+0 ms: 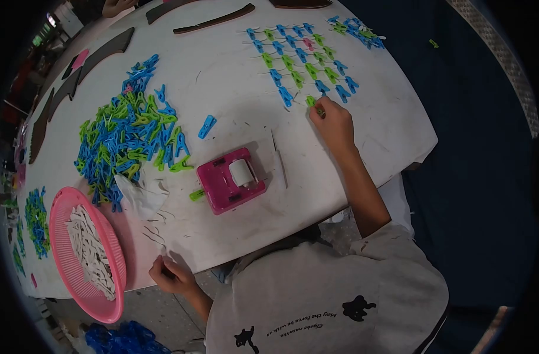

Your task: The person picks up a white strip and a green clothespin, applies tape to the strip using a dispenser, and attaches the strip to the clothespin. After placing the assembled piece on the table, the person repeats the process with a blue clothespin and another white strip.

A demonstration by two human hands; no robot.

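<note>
My right hand (333,121) pinches a green clothespin (310,101) at the lower edge of several rows of blue and green clothespins (302,55). Thin strands stick out from many pins in these rows, and one pin is pink. Low on the table's near side, my left hand (172,276) has its fingers closed. A small pale bit shows at its fingertips, too small to name. Dark thin strands (154,236) lie just beyond that hand. Left of it stands a pink basket (120,265) holding white strips (89,251).
A magenta tape dispenser (219,197) with a white roll sits mid-table, beside a thin pointed tool (280,165). A big heap of clothespins (128,130) lies left, next to crumpled white paper (142,197). Dark curved pieces (107,54) line the far edge. Another person's hand (117,7) shows there.
</note>
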